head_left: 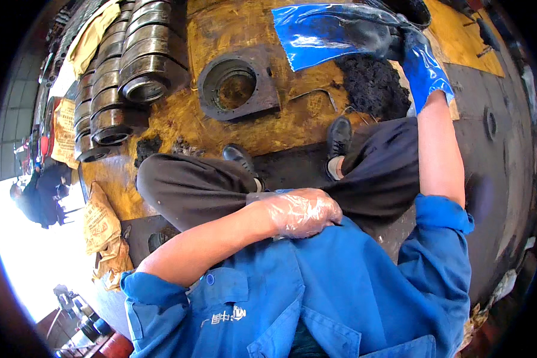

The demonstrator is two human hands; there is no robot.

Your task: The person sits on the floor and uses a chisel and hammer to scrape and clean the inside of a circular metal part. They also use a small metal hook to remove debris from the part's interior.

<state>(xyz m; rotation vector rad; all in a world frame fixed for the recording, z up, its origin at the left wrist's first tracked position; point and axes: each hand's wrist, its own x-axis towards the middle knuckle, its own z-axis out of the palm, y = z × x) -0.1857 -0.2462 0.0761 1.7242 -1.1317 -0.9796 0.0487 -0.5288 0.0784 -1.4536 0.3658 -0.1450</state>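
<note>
Toward half past one, my right hand (pixel 407 37), in a long blue glove (pixel 426 73), seems to grip a loose blue glove (pixel 328 33) at one o'clock; my left hand (pixel 304 212), in a clear plastic glove, lies toward four; whether closed, I cannot tell; near twelve rests a metal block (pixel 267 83).

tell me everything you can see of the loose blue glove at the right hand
The loose blue glove has a bright, glossy, creased cuff that looks like rubber or plastic, with a finely jagged edge at its open end, which points left. Toward the right it is blackened with grime, and its fingers cannot be told apart there. It stretches sideways near the top of the view, gripped by the gloved right hand, partly overlapping the dark crumbly heap in view.
</note>
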